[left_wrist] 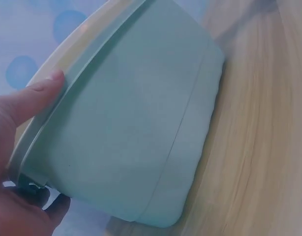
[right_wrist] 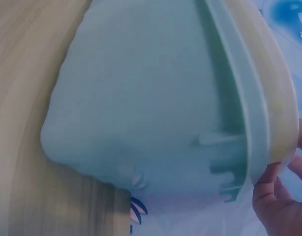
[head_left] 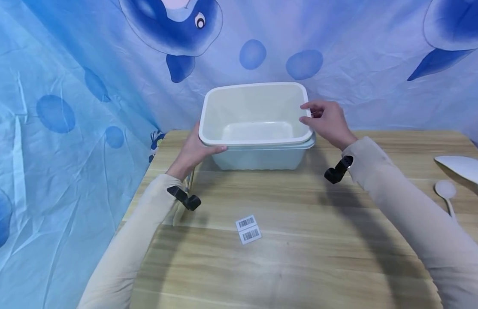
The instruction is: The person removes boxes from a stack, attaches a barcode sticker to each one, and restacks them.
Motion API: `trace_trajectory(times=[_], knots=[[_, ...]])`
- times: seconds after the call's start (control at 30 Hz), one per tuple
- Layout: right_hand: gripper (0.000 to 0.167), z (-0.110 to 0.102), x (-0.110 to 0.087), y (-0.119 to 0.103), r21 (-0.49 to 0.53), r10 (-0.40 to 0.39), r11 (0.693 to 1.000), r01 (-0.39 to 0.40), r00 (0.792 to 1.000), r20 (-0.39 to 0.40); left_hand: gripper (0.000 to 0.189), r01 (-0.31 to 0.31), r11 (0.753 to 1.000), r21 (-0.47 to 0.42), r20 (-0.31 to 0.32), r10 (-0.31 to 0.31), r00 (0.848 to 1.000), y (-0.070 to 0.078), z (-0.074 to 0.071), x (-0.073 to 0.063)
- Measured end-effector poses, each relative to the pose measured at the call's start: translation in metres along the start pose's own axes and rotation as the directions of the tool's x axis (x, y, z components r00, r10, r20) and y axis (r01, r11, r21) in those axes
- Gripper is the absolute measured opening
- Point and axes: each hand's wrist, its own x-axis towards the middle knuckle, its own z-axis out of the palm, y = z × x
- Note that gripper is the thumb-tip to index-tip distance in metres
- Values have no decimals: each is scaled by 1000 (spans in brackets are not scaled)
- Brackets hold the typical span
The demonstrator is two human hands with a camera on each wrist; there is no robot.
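Here, right hand (head_left: 327, 121) pinches the white rectangular plastic tub (head_left: 256, 102); left hand (head_left: 192, 150) clasps it and the pale-green plastic tub (head_left: 259, 159) beneath, between both grips; seemingly nesting or separating, next needing even pressure.

White tub (head_left: 258, 102), mint tub (left_wrist: 131, 113), wood-grained table (head_left: 308, 240)
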Motion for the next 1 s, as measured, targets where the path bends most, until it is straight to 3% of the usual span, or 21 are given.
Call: trace_trajectory(times=[0.17, 0.27, 0.4, 0.53, 0.7, 0.77, 1.0], knots=[[29, -2, 4, -1, 130, 114, 985, -112, 993, -6, 98, 20, 997, -69, 0, -20, 1000, -5, 6, 2], [23, -5, 7, -1, 202, 157, 967, -153, 988, -6, 101, 58, 997, -59, 2, -58, 998, -3, 10, 1], [13, -8, 10, 2, 232, 177, 958, -171, 984, -4, 101, 89, 995, -43, -8, -90, 996, -2, 12, 2], [9, -6, 14, 0, 256, 202, 947, -196, 979, 1, 100, 84, 994, -68, -13, -85, 996, -3, 14, 3], [10, -1, 16, -3, 366, 265, 900, -237, 964, -26, 99, 106, 992, -72, -10, -107, 994, -3, 16, 0], [10, 1, 17, -3, 409, 279, 881, -238, 959, -43, 99, 113, 991, -65, -12, -114, 993, -3, 17, -1], [11, 4, 18, -5, 464, 271, 861, -210, 960, -68, 99, 82, 992, -99, -17, -84, 996, -1, 15, -5]])
